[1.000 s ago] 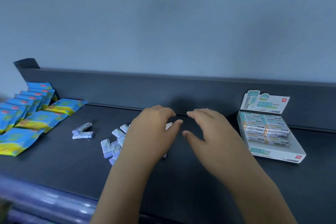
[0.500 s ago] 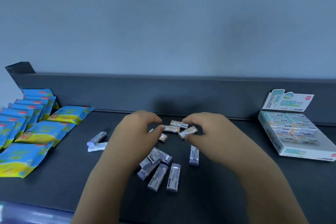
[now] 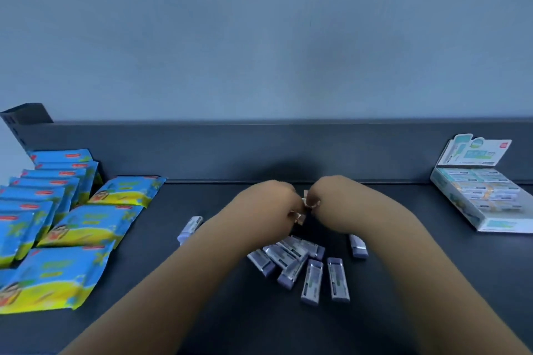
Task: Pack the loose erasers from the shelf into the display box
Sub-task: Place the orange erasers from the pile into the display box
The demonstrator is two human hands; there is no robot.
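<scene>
Several loose purple-sleeved erasers (image 3: 300,262) lie in a small heap on the dark shelf (image 3: 418,282), just below my hands. My left hand (image 3: 268,204) and my right hand (image 3: 334,199) meet knuckle to knuckle over the back of the heap, fingers curled round orange-tipped erasers (image 3: 305,206) gathered between them. One eraser (image 3: 357,245) lies apart to the right, another (image 3: 190,228) to the left. The white display box (image 3: 490,222), with rows of erasers in it and its printed flap up, stands at the far right.
Blue and yellow snack packets (image 3: 72,225) are stacked in overlapping rows on the left of the shelf. A low dark back rail (image 3: 230,150) runs along behind, with a grey wall above.
Both hands have closed together over the orange-tipped erasers, which were lying spread between them. The view has shifted left, so the display box sits further right.
</scene>
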